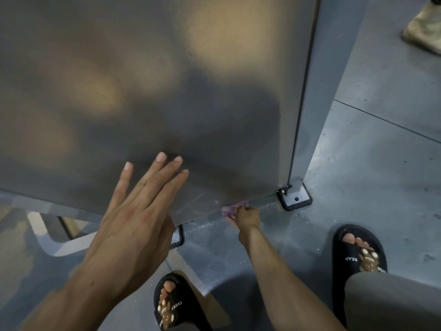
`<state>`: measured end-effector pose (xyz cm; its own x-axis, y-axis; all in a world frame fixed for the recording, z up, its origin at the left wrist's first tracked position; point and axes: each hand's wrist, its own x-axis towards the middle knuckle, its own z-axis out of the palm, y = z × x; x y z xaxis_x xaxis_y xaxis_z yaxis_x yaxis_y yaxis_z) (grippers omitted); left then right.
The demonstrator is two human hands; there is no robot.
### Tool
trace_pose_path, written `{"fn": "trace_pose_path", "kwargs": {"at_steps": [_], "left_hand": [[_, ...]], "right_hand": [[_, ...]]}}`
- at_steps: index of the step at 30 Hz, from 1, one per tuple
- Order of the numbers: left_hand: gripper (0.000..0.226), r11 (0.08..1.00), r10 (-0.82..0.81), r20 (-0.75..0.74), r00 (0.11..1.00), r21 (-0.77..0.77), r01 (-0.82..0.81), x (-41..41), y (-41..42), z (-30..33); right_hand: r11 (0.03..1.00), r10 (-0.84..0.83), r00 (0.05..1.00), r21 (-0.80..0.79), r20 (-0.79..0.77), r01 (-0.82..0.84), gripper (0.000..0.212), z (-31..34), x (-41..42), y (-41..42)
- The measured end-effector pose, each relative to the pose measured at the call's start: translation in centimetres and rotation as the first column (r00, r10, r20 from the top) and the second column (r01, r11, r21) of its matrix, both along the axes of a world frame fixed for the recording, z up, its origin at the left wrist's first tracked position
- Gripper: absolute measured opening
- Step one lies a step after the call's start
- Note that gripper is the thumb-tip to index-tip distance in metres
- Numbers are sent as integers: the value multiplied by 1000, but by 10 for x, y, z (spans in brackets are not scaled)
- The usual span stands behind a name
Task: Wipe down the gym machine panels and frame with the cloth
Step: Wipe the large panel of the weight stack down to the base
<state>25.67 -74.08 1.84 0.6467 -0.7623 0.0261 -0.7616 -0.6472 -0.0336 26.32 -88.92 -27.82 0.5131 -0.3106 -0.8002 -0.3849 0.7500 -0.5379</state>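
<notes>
The purple cloth point(231, 209) sat at the grey panel's point(148, 91) bottom edge, lower centre of frame, bunched in the right hand's point(245, 217) grasp. The left hand point(133, 211) lay flat, fingers straight, against the panel at lower left. Black sandals point(358, 254) stood on the grey floor point(381, 163) below.

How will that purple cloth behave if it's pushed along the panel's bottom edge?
The purple cloth looks soft and floppy: it is bunched in the right hand, so it will likely fold over the edge of the grey panel rather than stay flat. It is probably light. Grit on the floor beneath may cling to it.
</notes>
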Motion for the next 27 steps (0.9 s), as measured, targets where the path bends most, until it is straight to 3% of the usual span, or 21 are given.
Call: {"fn": "trace_pose_path", "kwargs": {"at_steps": [4, 6, 9, 13, 15, 17, 22, 25, 27], "left_hand": [[78, 999, 16, -9, 1000, 43, -15, 2, 1, -3], [78, 999, 24, -24, 999, 48, -23, 3, 1, -3], [79, 999, -2, -18, 1000, 45, 2, 1, 1, -3], [79, 999, 3, -22, 1000, 42, -2, 3, 1, -4], [79, 999, -4, -8, 1000, 40, 4, 2, 1, -5], [79, 999, -10, 3, 1000, 49, 9, 3, 1, -4], [79, 998, -7, 12, 1000, 64, 6, 3, 2, -3], [80, 998, -11, 21, 1000, 61, 10, 3, 2, -4], [79, 999, -8, 12, 1000, 51, 7, 3, 2, -4]], "right_hand": [[996, -68, 998, -49, -9, 68, 17, -2, 3, 22], [992, 24, 991, -117, -129, -39, 20, -13, 8, 21], [986, 116, 973, -98, -201, -138, 25, -23, 12, 6], [990, 94, 995, 109, -13, -92, 24, -3, 7, 3], [971, 164, 985, 164, 57, -172, 31, 4, 5, 14], [972, 122, 989, 193, 87, -137, 37, 9, 5, 19], [984, -171, 985, 55, -26, 172, 38, -10, 9, 4], [998, -55, 998, -43, -13, 54, 29, -13, 7, 15], [998, 36, 996, 49, 80, -40, 21, -6, 5, 18]]}}
